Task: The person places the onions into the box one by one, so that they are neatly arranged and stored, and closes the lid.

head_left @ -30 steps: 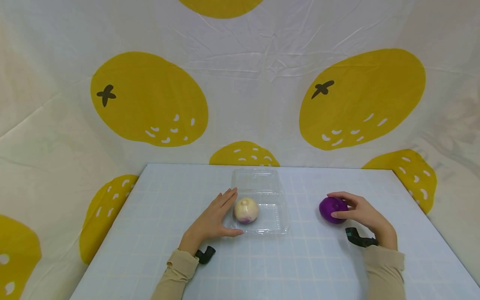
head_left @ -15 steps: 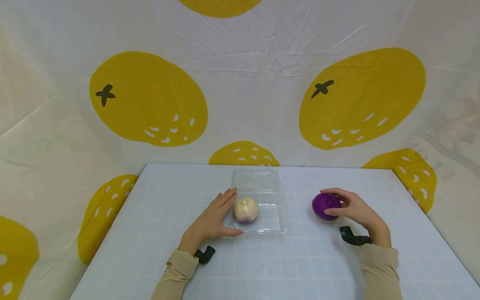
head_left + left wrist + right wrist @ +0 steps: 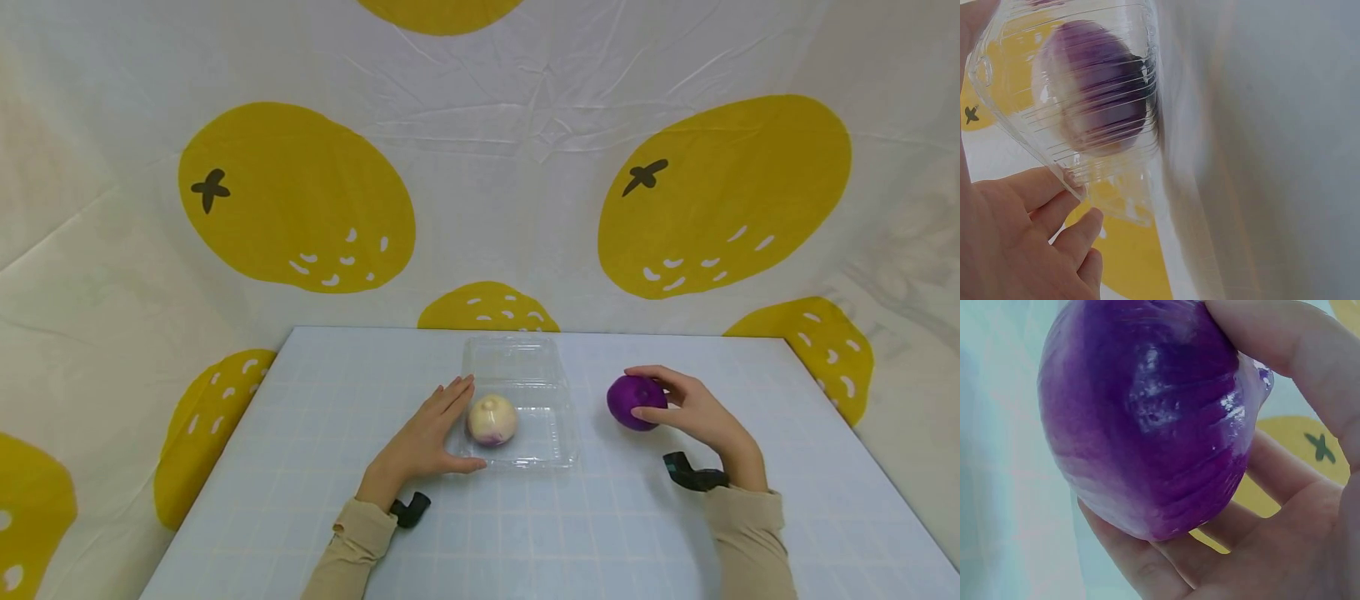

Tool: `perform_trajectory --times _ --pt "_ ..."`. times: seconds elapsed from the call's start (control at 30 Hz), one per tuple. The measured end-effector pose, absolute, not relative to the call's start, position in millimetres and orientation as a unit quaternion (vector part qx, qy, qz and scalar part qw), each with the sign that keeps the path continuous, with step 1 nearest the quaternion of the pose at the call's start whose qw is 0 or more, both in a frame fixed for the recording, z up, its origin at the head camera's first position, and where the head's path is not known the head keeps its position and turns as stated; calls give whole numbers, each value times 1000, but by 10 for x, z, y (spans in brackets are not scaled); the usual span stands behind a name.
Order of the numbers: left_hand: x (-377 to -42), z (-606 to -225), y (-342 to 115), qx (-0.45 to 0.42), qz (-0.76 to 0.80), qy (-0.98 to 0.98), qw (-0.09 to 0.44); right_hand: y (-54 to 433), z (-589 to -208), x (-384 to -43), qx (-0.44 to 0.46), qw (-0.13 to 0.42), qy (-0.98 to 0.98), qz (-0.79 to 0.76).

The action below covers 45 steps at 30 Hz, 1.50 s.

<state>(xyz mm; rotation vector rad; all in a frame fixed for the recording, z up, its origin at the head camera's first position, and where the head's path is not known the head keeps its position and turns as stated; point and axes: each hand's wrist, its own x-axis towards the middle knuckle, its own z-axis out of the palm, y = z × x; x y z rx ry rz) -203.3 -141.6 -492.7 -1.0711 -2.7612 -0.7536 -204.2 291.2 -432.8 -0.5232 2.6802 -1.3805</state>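
My right hand (image 3: 697,412) grips a glossy purple onion (image 3: 628,403), thumb on the near side and fingers round the far side. It is above the table to the right of a clear plastic clamshell box (image 3: 543,437). In the right wrist view the onion (image 3: 1147,419) fills the space between thumb and fingers. My left hand (image 3: 420,442) rests along the box's left side, fingers straight and thumb spread at the front corner. A pale, turnip-like vegetable (image 3: 492,419), purple low down, sits in the box's left half. In the left wrist view, fingertips (image 3: 1091,219) lie right at the rim.
The box's lid (image 3: 513,360) lies folded back behind its base. A pale blue checked cloth covers the table (image 3: 525,542). Behind the table's back edge hangs a white curtain (image 3: 510,183) with large yellow fruit prints. Each wrist wears a small black camera mount (image 3: 693,473).
My right hand has carried the purple onion leftward and slightly away from me, closer to the box. The left hand, the box and the pale vegetable have stayed put.
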Motion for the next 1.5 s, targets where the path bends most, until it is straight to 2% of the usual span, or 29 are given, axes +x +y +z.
perform_trajectory --times 0.5,0.73,1.5 --pt "-2032 -4924 -1427 -357 -245 -900 53 2468 -4261 -2069 -181 12 866 -466" --pt "-2036 -4928 -1431 -357 -249 -899 53 2218 -4257 -2061 -192 26 856 -479" --pt "-2051 -4949 -1433 -354 -252 -899 49 1616 -4431 -1980 -294 25 857 -423"
